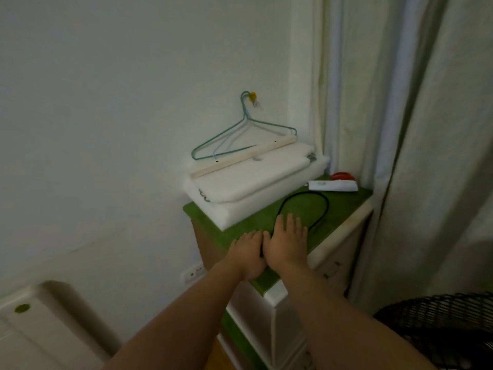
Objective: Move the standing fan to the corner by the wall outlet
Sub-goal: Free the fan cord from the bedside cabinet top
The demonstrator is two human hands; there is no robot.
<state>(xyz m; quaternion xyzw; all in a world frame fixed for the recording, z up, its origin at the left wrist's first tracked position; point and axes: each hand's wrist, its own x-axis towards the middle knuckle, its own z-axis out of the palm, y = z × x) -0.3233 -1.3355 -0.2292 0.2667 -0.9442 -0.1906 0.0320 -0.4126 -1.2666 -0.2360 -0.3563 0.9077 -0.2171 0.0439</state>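
The fan (437, 327), only its black grille showing, stands at lower right beside the cabinet (288, 297). Both hands hold nothing: left hand (249, 253) and right hand (288, 243) lie flat on the green cloth (344, 209). Reach back for the fan, keeping the black cord (324, 209) slack toward the wall outlet (193, 273).

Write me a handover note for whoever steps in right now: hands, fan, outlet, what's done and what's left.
Left hand and right hand: both flat, side by side on the green cabinet top, no grip on anything.
Black cord loops on that top by the right hand.
Fan: only its black grille shows, lower right, untouched.
Wall outlet: low on the wall, left of the cabinet.
Done: nothing visible. Left: take hold of the fan and move it to the outlet corner.
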